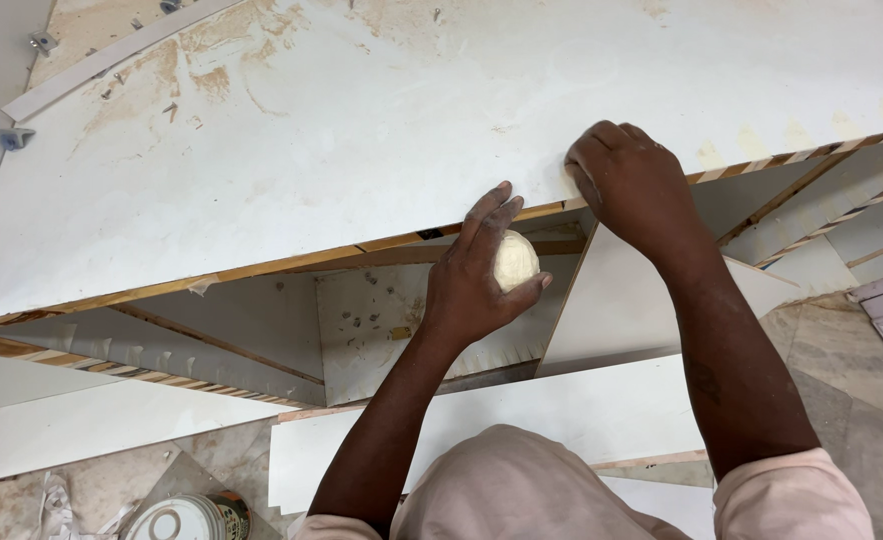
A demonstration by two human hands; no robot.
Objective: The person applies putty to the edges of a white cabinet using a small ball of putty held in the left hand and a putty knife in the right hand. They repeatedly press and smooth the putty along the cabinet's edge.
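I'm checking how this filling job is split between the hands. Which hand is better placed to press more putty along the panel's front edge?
Probably the right hand: its fingers already rest on the white panel at the edge. The left hand is occupied holding the putty ball just below.

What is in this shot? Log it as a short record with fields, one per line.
Setting: white laminated panel, stained, plywood edge exposed
Left hand: cupped around a pale lump of putty-like material, fingers touching the panel edge
Right hand: knuckles bent, pressed on the panel edge
Below the panel: cabinet compartments with white boards
Floor: open tin can, tiled floor
Top left: white strip, small metal brackets
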